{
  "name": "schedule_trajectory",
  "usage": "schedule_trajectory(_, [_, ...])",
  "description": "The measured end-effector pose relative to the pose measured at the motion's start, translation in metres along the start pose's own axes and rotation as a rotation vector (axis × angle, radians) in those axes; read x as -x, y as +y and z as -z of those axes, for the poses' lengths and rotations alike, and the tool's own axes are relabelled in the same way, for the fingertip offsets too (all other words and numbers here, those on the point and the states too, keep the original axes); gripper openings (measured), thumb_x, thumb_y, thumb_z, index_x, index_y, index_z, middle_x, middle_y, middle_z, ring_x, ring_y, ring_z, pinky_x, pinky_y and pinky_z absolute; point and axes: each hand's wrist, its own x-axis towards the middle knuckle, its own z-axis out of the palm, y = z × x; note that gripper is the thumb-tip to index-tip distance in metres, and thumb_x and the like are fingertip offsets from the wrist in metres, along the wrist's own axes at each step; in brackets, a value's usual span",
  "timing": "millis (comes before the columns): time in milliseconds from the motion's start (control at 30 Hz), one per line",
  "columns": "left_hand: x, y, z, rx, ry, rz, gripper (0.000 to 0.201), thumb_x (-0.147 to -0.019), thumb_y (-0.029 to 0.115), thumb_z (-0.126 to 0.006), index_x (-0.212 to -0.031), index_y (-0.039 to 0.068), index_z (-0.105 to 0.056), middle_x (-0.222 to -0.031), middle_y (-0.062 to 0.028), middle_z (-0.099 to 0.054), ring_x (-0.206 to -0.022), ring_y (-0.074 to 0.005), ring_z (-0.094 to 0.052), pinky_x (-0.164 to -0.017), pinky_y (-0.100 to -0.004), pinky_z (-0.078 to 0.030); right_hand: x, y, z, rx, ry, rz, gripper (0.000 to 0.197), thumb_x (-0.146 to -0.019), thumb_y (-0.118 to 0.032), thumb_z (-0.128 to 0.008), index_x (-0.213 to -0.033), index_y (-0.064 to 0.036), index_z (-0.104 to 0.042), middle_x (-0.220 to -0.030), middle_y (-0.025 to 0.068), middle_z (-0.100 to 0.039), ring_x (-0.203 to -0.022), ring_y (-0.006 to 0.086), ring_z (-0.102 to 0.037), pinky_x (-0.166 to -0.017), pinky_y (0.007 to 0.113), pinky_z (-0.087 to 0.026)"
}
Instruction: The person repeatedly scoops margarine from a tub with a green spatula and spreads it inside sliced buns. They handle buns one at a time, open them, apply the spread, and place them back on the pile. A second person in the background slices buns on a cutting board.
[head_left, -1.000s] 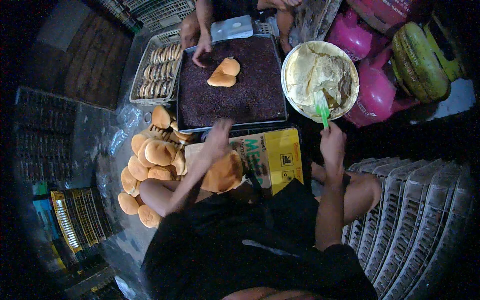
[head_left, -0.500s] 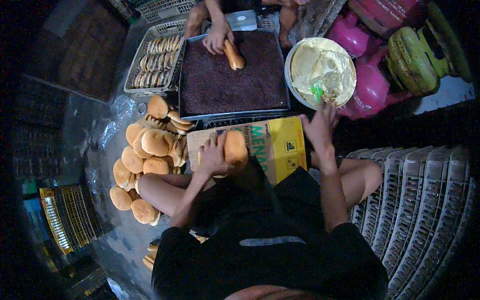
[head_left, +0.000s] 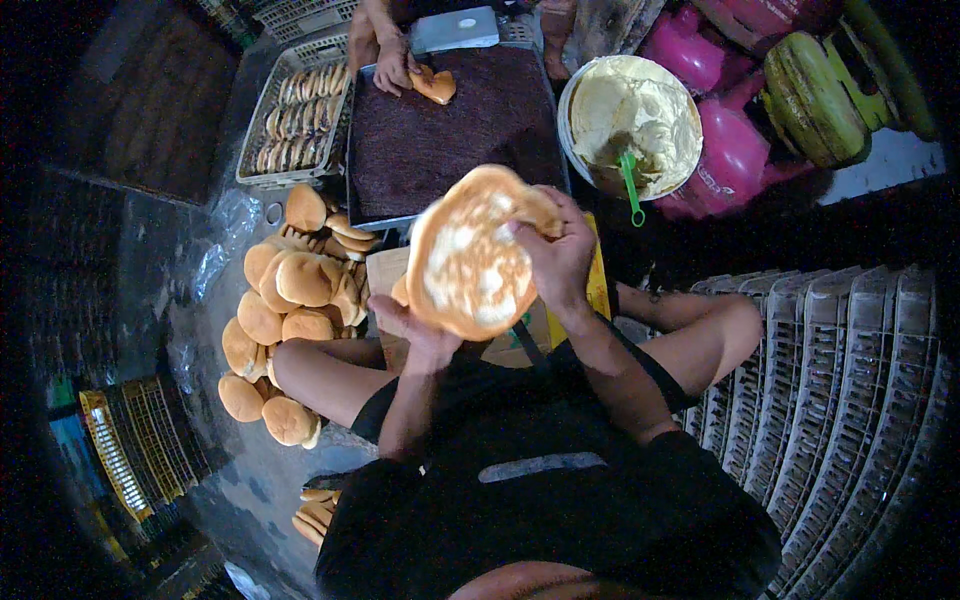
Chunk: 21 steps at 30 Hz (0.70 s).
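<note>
A wide, flat bread bun (head_left: 475, 260) is held up between my hands, over the cardboard on my lap. Its face toward me is golden brown with white patches; motion blurs it a little. My right hand (head_left: 562, 255) grips its right edge, thumb on the near face. My left hand (head_left: 425, 330) supports its lower left edge, with most fingers hidden behind it. Another bun (head_left: 400, 290) partly shows behind my left hand. Just beyond, to the right, a green-handled spatula (head_left: 630, 185) stands in a white tub (head_left: 567, 130) of pale cream.
A co-worker's hand (head_left: 395, 70) touches a bun (head_left: 433, 85) over a tray (head_left: 352, 190) of dark brown crumbs. Filled buns line a crate (head_left: 245, 165) at far left. Plain buns (head_left: 310, 278) are piled by my left knee. Pink gas cylinders (head_left: 735, 150) and stacked racks (head_left: 820, 350) stand right.
My right hand has left the spatula in the cream and come over to the bun. The bun is lifted from the cardboard, its patchy face now toward me. The co-worker's bun has shifted left.
</note>
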Motion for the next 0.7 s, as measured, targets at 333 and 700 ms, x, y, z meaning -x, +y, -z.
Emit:
schedule_trajectory(333, [-0.016, 0.012, -0.03, -0.403, 0.531, 0.23, 0.06, -0.067, -0.007, -0.057, -0.123, 0.0, -0.038, -0.112, -0.0149, -0.053, -0.098, -0.0229, -0.057, -0.081, -0.0352, -0.05, 0.005, -0.008, 0.037, -1.078, -0.525, -0.231, 0.082, -0.074, -0.061, -0.053, -0.13, -0.0062, -0.028, -0.13, 0.0134, -0.036, -0.12, 0.0261, -0.036, -0.1, 0.043, -0.03])
schedule_trajectory(700, [-0.026, -0.012, -0.073, -0.52, 0.287, -0.103, 0.06, -0.088, 0.029, -0.038, -0.135, -0.004, -0.021, -0.139, -0.016, -0.025, -0.129, -0.0263, -0.025, -0.107, -0.0369, -0.016, 0.013, -0.024, 0.012, 0.013, -0.537, 0.289, 0.071, -0.081, -0.031, -0.056, -0.135, -0.0004, -0.024, -0.143, 0.0178, -0.015, -0.132, 0.0279, -0.016, -0.107, 0.038, -0.012])
